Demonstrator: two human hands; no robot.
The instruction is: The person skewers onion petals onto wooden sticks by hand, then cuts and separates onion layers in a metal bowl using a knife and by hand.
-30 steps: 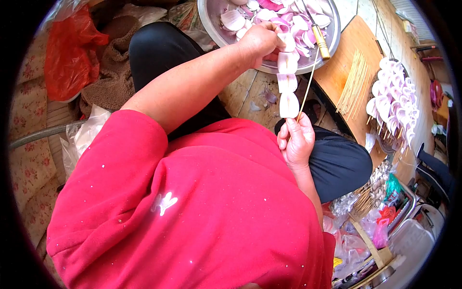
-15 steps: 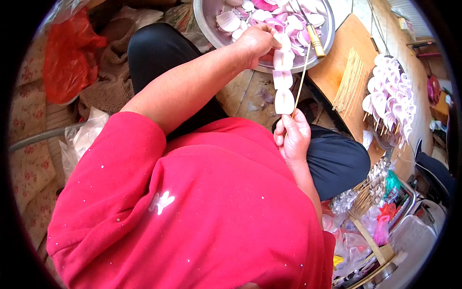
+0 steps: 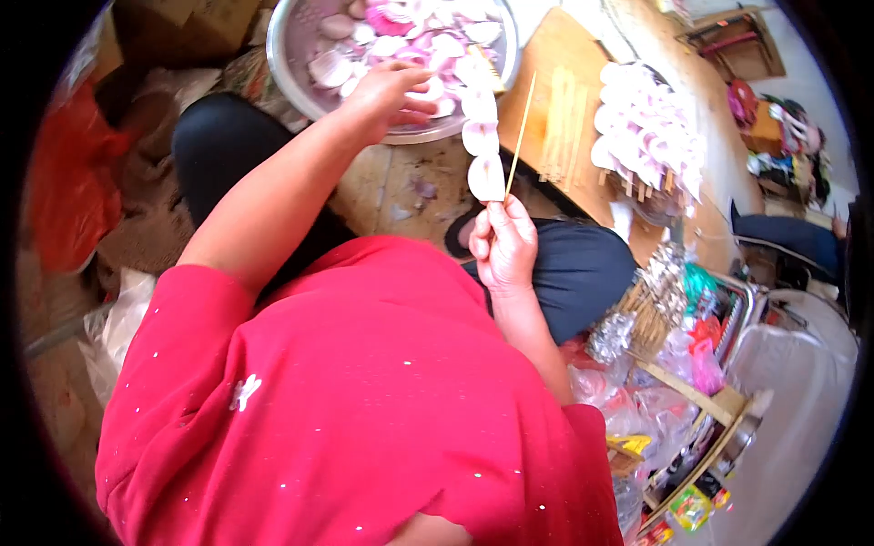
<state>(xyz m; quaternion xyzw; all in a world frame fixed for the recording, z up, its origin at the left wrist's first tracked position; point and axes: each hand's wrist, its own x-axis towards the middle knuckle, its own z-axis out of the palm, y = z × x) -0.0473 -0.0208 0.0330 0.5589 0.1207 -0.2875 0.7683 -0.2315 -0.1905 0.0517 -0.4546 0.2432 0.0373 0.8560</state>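
My right hand (image 3: pixel 506 244) is closed in a pinch around the lower end of a skewer of onion pieces (image 3: pixel 485 173), held upright in front of my knees. A bare bamboo skewer (image 3: pixel 521 132) also rises from the same fingers, just right of the onion pieces. My left hand (image 3: pixel 390 98) is over the near rim of a metal bowl (image 3: pixel 296 86), fingers apart and nothing visible in them. Cut purple-white onion pieces (image 3: pixel 332 68) lie in the bowl. Behind the top of the onion skewer, a yellowish handle (image 3: pixel 496 80) is partly hidden and blurred.
Loose bamboo skewers (image 3: pixel 564 127) lie on a wooden board (image 3: pixel 510 68) to the right. Beside them is a pile of threaded onion skewers (image 3: pixel 646 127). Plastic bags (image 3: pixel 628 409) and a wooden rack (image 3: pixel 692 391) crowd the lower right. A red bag (image 3: pixel 68 182) hangs at left.
My left hand has let go of the onion skewer and moved left, its fingers opening. My right hand still holds the skewers. The whole view has shifted, with things appearing farther left.
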